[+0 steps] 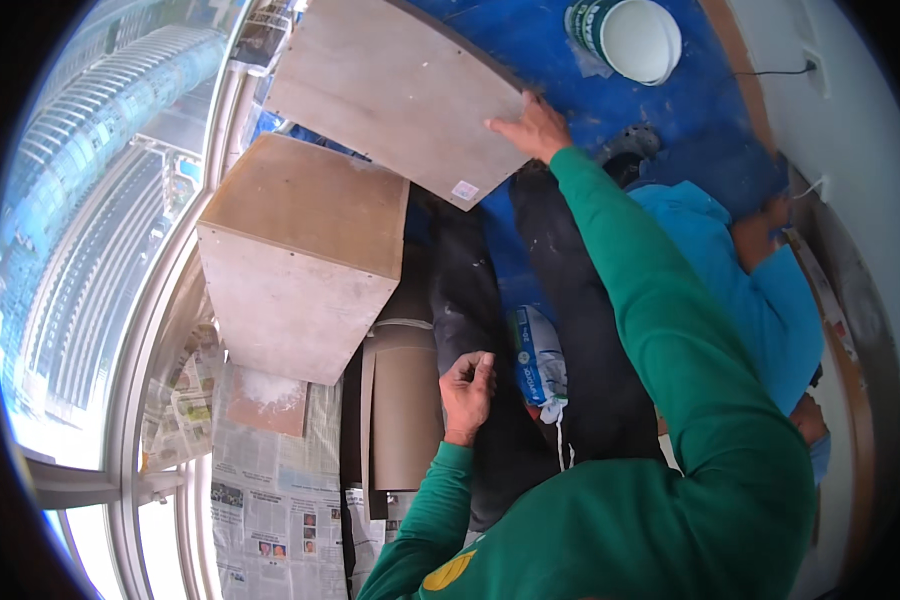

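Observation:
My right hand reaches forward to the near right corner of a pale wooden box. Its thumb lies across the face and its fingers curl at the edge. The box is tilted, with a small white label near its lower corner. My left hand is closed in front of my dark trouser leg, thumb against the fingers; whatever may be in it is hidden. Left of that hand stands a second wooden box, its brown top smeared with whitish patches along the far edge.
Newspaper covers a surface beside the window at left. A brown roll sits by my left leg. Between my legs lies a blue-and-white bag. A white bucket stands on blue sheeting. Another person in a blue shirt is close on my right.

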Available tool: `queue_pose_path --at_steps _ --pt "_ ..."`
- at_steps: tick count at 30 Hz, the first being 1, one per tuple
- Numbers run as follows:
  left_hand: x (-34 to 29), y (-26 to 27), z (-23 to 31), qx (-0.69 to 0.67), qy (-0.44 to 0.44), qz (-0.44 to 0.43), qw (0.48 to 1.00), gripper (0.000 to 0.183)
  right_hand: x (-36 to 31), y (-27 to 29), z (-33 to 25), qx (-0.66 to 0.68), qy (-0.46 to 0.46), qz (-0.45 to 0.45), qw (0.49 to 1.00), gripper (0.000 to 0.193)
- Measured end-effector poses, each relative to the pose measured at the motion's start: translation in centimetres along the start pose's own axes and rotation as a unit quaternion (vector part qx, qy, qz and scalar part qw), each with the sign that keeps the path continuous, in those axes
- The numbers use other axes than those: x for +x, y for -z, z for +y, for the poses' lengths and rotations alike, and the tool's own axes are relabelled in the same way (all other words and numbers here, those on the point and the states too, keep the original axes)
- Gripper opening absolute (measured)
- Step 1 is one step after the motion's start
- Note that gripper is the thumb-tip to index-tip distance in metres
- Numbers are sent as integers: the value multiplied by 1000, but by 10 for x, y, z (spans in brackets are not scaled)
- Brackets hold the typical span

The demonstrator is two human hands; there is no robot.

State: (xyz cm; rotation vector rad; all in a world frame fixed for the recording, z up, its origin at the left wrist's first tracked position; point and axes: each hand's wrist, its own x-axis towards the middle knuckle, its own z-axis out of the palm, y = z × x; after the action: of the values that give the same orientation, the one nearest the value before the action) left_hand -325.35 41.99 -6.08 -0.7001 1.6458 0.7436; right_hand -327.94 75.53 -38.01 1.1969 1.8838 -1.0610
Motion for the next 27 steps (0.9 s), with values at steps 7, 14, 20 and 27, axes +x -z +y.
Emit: queue_pose_path --at_steps 7,14,20,27 --pt "5 -1 -5 3 -4 -7 1000 23 -136 -8 -37 -51 148 211 965 67" --pt "8 2 -7 10 -2 -9 1000 22 -199 -28 -56 79 231 89 966 60" --pt "5 2 -4 -7 2 -3 1000 24 -199 -45 -46 114 284 -103 946 36" --pt "5 4 -9 -11 -6 0 1000 23 -174 -44 -40 167 221 -148 949 29"
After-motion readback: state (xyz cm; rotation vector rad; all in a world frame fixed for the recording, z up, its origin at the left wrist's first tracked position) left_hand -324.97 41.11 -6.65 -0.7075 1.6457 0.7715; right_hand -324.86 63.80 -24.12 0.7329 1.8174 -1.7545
